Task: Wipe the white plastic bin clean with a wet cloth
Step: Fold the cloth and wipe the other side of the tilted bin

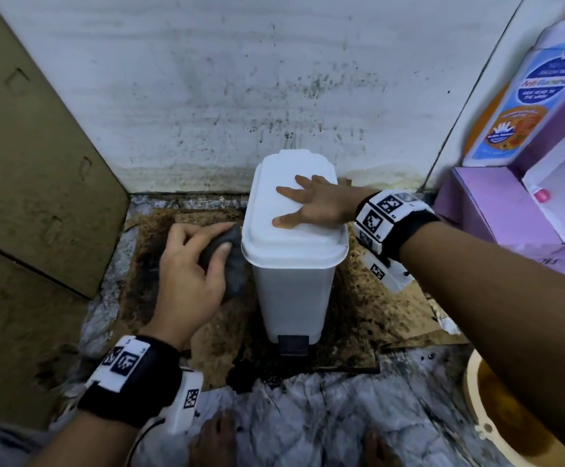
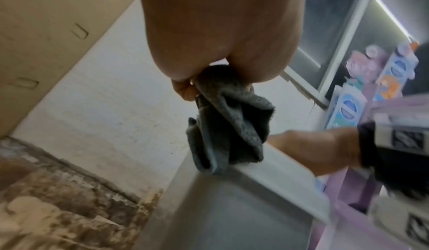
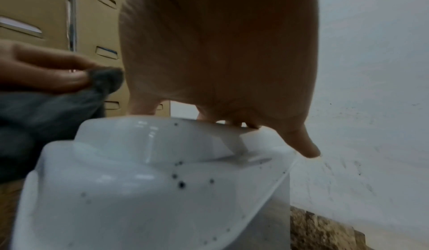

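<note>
The white plastic bin [image 1: 293, 264] stands upright on a stained sheet of cardboard [image 1: 385, 308] on the floor, close against a speckled wall [image 1: 240, 89], with its lid [image 1: 292, 210] closed. The right hand [image 1: 321, 202] is laid flat on the lid, fingers straight and spread, nothing gripped. The dark grey cloth [image 1: 230, 254] is bunched in the curled fingers of the left hand [image 1: 190, 267] and is held at the bin's left side, touching or nearly touching just under the lid's rim.

The step in hand is judged to be the wiping of that left side. It would be done best if the lid were pressed down firmly, so that the light bin is kept from sliding or tipping against the sideways push. The cloth should be opened out flatter, so that more of it is brought against the plastic, and long strokes should be drawn from rim to base. Dark specks are seen on the lid's right flank in the right wrist view; these should be taken afterwards, with a clean fold of the cloth turned outward
</note>
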